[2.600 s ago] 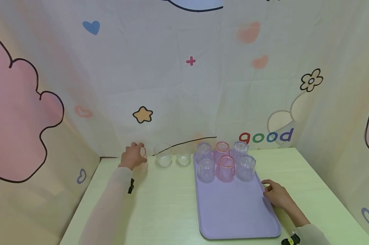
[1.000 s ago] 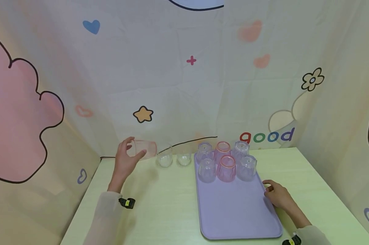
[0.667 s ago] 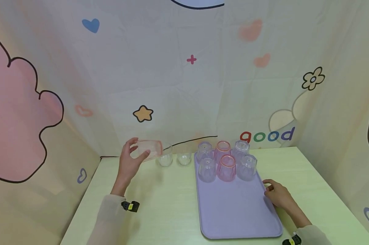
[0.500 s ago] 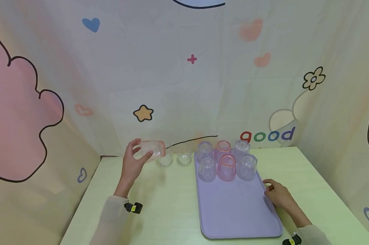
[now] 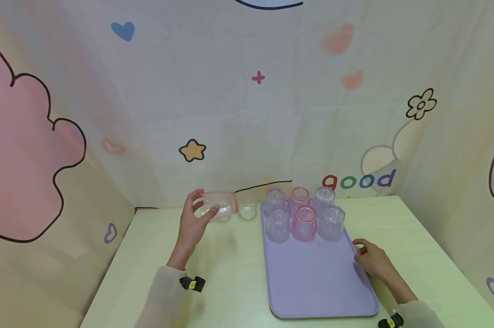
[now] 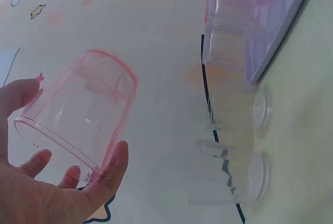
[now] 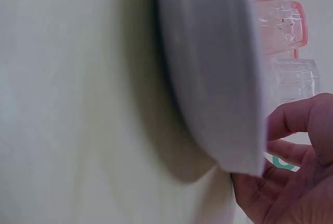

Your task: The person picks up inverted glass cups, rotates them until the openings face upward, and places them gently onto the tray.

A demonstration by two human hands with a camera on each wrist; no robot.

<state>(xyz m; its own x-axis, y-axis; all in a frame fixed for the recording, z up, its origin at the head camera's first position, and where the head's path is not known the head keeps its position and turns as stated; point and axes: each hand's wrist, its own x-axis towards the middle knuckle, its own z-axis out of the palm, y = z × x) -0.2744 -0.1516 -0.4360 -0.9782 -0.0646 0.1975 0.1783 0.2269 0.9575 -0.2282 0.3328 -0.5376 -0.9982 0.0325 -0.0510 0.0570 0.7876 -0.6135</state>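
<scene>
A pink clear glass (image 5: pixel 226 203) is held on its side in the air by the left hand (image 5: pixel 194 224), its thumb and fingers around the glass (image 6: pixel 83 109). Behind and just right of it, two clear glasses stand on the table; one (image 5: pixel 248 210) shows plainly, the other is mostly hidden. The right hand (image 5: pixel 374 260) has its curled fingers on the right edge of the purple tray (image 5: pixel 321 291); in the right wrist view the fingers (image 7: pixel 296 153) grip the tray's rim (image 7: pixel 218 78).
At the tray's back end several glasses stand upside down in two rows, pink ones (image 5: pixel 304 224) in the middle and clear ones (image 5: pixel 331 223) at the sides. The pale table (image 5: pixel 230 282) meets a printed curtain (image 5: pixel 214 91) at the back.
The left hand has lifted the pink glass from the table's back left, tipped it sideways and carried it right, in front of a clear glass. The right hand has stayed at the tray's edge.
</scene>
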